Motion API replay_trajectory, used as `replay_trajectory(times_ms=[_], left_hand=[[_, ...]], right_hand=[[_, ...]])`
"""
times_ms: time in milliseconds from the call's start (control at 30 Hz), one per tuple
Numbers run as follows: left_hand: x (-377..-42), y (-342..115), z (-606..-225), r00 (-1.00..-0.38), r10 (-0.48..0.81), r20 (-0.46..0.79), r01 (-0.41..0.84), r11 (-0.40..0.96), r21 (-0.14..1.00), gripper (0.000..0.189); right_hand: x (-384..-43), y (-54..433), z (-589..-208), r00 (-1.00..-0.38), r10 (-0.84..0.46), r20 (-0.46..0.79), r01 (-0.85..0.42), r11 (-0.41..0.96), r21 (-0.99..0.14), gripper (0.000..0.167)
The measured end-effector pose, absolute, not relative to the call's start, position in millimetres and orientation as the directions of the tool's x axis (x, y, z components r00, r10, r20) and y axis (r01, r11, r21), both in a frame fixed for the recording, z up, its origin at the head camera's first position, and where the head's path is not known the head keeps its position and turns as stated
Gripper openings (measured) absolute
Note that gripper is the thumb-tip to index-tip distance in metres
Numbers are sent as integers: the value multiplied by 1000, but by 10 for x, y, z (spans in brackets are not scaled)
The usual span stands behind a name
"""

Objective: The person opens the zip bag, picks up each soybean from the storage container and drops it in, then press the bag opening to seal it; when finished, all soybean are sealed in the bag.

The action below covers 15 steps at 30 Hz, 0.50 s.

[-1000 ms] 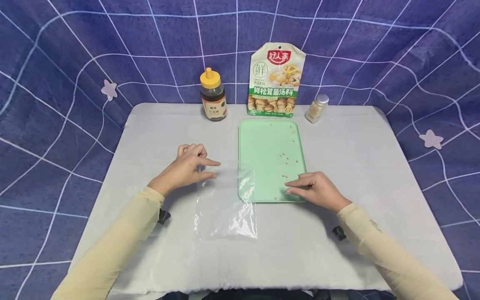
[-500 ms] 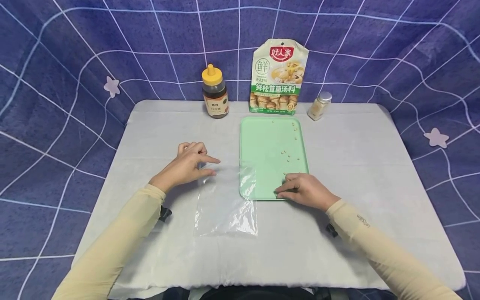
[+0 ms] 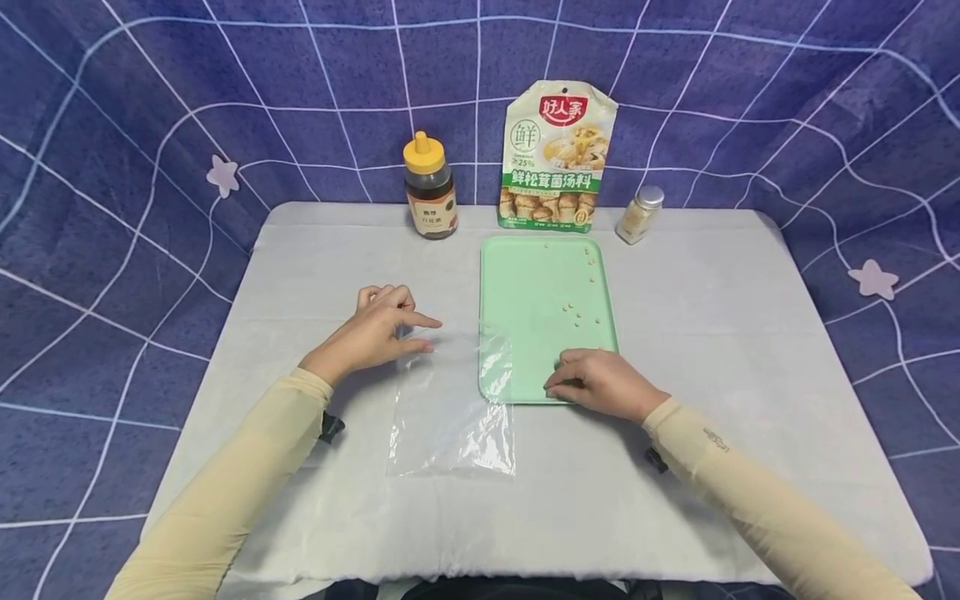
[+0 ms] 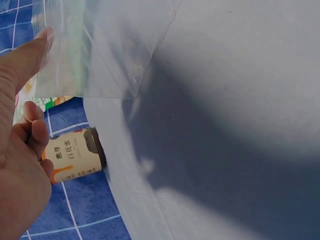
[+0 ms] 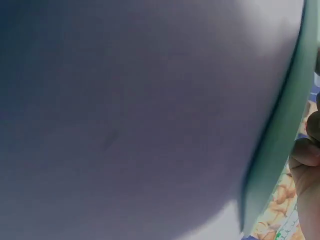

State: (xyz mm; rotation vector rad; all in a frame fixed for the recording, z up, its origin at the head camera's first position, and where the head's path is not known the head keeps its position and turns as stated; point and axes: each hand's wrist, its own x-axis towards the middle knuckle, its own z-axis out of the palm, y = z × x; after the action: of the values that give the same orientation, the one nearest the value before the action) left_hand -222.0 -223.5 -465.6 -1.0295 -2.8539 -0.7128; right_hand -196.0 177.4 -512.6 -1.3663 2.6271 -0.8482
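A clear plastic zip bag (image 3: 453, 425) hangs from my left hand (image 3: 360, 337) and overlaps the left front corner of the green tray (image 3: 525, 287). Index finger and thumb of that hand are extended and apart at the bag's mouth. The left wrist view shows a fingertip against the bag (image 4: 105, 55). Several tiny tan grains (image 3: 577, 316) lie scattered on the tray. Over the tray's front rim, my right hand (image 3: 603, 382) pinches with thumb and index finger where a grain lay; the fingertips hide it. In the right wrist view, curled fingers (image 5: 305, 150) show beyond the tray rim.
A honey bottle with a yellow cap (image 3: 430, 187) stands at the back of the white-covered table (image 3: 337, 500). Behind the tray, a soup seasoning pouch (image 3: 557, 158) leans upright on the blue cloth backdrop (image 3: 315, 75). A small silver-capped jar (image 3: 639, 215) stands to its right.
My right hand has moved left and slightly down to the tray's front rim, and its fingertips have closed over a grain there. The left hand and the bag have stayed in place.
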Motion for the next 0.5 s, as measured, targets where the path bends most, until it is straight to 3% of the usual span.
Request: replay_trajectory(times_ms=[167, 333, 500], left_hand=[[-2218, -2250, -4628, -784, 598, 165, 606, 684, 406, 37], [-2232, -2239, -4624, -791, 589, 167, 600, 692, 400, 37], [-2224, -2212, -4626, -793, 590, 153, 598, 703, 385, 37]], right_hand=[[-2083, 1489, -4860, -609, -746, 270, -762, 456, -459, 5], [-2251, 1046, -4528, -572, -736, 362, -806, 423, -415, 10], [-2365, 720, -4461, -568, -753, 333, -810, 441, -387, 10]])
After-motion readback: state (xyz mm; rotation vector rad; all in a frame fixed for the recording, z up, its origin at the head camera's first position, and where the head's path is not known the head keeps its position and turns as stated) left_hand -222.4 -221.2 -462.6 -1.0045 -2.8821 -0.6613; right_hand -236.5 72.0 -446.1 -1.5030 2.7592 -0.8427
